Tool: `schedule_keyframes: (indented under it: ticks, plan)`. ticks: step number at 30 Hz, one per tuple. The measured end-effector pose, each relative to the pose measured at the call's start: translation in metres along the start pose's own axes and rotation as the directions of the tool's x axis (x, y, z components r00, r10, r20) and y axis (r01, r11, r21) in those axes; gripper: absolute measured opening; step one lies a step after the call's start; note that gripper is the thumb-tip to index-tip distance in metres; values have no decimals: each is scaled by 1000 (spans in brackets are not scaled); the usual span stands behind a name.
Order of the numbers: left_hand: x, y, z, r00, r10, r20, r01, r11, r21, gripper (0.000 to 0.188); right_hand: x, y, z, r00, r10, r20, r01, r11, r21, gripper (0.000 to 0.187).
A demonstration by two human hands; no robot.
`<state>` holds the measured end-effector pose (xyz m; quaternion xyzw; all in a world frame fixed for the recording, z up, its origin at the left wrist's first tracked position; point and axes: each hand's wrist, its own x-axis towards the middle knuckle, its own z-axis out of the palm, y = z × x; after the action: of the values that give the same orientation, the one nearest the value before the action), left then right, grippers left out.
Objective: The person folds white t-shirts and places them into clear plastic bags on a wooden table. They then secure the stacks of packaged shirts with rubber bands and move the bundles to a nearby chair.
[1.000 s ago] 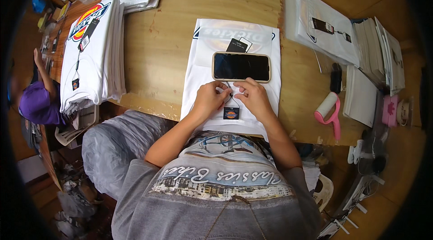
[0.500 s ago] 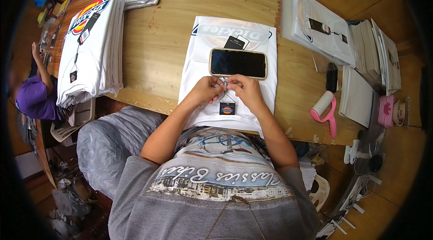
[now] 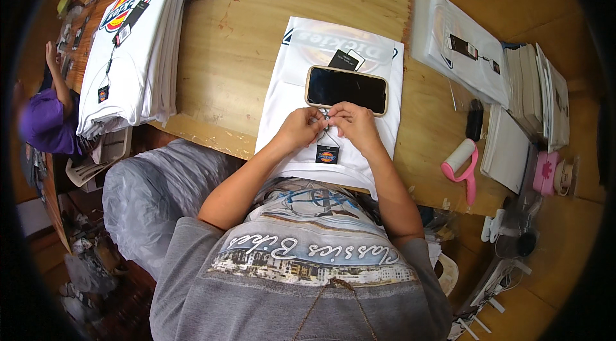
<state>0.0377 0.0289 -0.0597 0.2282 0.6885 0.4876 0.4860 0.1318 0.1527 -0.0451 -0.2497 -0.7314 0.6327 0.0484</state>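
Note:
In front of me a folded white T-shirt lies on the table, a faded print showing at its far end. A dark-screened phone in a pale case rests across it. Just below the phone, my left hand and my right hand meet, fingertips pinched on the thin tag cord. From this cord a small square black tag lies on the shirt toward me. Beyond the phone's far edge sit a black hang tag and a white-faced one beside it. The cord between my fingertips is partly hidden.
Stacked white shirts stand at the left. Bagged shirts lie at the far right, near a black object and a pink-handled lint roller. A grey plastic bag bulges beside the table. Someone in a purple top sits far left.
The view has shifted slightly, so the shirt, phone and hands appear a little farther right. Both hands stay pinched at the cord, with small finger movements.

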Motion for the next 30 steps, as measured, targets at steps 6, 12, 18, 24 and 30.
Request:
schedule_keyframes:
  ticks: [6,12,18,24,30]
  plan:
    - [3,-6,4,997,21,-72,-20,1000,19,14,2,-1,0,999,45,5,-45,999,-12,7]
    - [8,-17,6,981,132,-144,-117,987,107,15,1,-2,1,1000,-13,8,14,994,-107,7]
    - [5,-5,1,997,26,-74,-24,999,37,11,-3,0,-2,998,-7,55,7,1000,-2,18]
    - [8,-4,0,997,-12,-82,15,999,37,11,-14,1,0,985,-167,52,172,976,-130,33]
    - [8,-3,-1,997,-38,-67,38,999,-1,10,-18,1,11,962,-273,-30,250,916,-314,34]
